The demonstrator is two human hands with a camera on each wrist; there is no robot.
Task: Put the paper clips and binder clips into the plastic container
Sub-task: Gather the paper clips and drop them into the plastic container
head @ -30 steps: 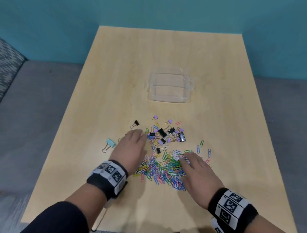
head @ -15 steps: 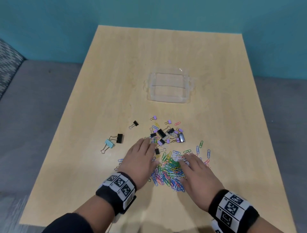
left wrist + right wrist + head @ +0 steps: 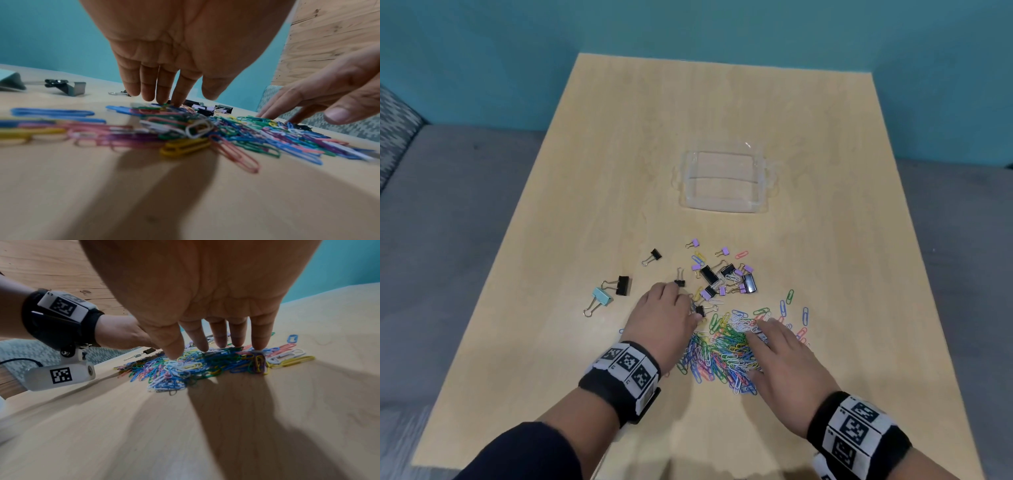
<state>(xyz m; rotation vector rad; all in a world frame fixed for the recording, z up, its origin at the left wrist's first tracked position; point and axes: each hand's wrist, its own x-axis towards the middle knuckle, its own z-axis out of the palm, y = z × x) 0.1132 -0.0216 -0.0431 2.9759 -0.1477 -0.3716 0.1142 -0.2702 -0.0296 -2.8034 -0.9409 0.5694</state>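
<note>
A heap of coloured paper clips [image 3: 726, 353] lies on the table between my two hands. My left hand [image 3: 664, 318] lies flat at the heap's left edge, fingers straight, its fingertips [image 3: 162, 95] touching the clips. My right hand [image 3: 780, 356] lies flat on the heap's right side, fingertips [image 3: 238, 342] pressing on clips. Black and purple binder clips [image 3: 722, 277] are scattered just beyond the heap. A light blue binder clip [image 3: 599, 299] and a black one [image 3: 621, 285] lie to the left. The clear plastic container [image 3: 724, 183] stands open farther back, with nothing in it.
The wooden table [image 3: 859, 240] has bare surface around the container and on both sides. A teal wall [image 3: 688, 27] is behind it, grey floor [image 3: 448, 205] to the left. A few loose paper clips [image 3: 796, 308] lie right of the heap.
My left hand has slid back and to the right, uncovering a black binder clip on the left and crowding the paper clips toward the right hand. The right hand has barely moved.
</note>
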